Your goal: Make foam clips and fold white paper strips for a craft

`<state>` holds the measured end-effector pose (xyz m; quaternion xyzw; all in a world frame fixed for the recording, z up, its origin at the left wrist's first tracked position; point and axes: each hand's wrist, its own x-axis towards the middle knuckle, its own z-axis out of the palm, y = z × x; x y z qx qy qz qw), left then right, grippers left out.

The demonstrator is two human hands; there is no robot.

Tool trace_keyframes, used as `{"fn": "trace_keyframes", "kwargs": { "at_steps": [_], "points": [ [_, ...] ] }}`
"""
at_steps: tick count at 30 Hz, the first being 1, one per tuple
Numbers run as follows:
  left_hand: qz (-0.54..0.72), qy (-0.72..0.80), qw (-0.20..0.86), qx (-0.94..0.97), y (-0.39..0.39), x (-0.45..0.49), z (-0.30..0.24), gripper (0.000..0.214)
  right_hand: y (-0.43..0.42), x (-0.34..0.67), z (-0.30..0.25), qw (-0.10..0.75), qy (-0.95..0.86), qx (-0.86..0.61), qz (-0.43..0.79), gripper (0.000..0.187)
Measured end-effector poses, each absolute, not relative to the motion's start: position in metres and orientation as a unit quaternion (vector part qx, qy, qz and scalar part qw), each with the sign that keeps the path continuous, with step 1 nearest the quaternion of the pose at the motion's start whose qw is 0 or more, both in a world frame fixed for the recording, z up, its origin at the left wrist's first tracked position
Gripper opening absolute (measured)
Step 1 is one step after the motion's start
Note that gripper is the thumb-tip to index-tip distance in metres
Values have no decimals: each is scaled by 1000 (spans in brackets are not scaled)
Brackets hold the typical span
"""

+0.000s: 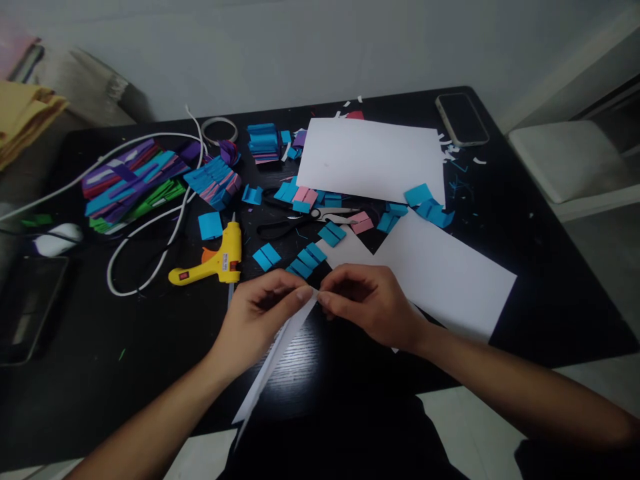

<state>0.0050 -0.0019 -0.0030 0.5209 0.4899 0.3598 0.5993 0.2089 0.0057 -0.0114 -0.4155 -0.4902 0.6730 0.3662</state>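
My left hand (257,313) and my right hand (367,303) meet over the near middle of the black table (540,267). Both pinch the top end of a long, narrow white paper strip (273,360), which slants down toward the table's front edge. Just beyond my fingers lie several folded blue paper pieces (305,260). Under my right hand lies a white sheet (440,273).
A yellow glue gun (213,260) with its white cable (150,227) sits left of my hands. Black scissors (300,217), pink and blue folded pieces, a second white sheet (373,157), a stack of coloured paper strips (133,183), a tape roll (219,128) and a phone (461,119) lie farther back.
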Motion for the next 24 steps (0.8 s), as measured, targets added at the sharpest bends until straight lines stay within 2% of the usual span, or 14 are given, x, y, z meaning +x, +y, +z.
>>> {"fn": "trace_keyframes", "kwargs": {
  "at_steps": [7, 15, 24],
  "points": [
    [347, 477, 644, 488, -2, 5, -3, 17, 7, 209, -14, 398, -478, -417, 663, 16],
    [350, 475, 614, 524, -4, 7, -1, 15, 9, 209, -10, 368, -495, -398, 679, 21],
    [297, 494, 624, 527, -10, 4, 9, 22, 10, 214, 4, 365, -561, -452, 589, 14]
  ]
}}
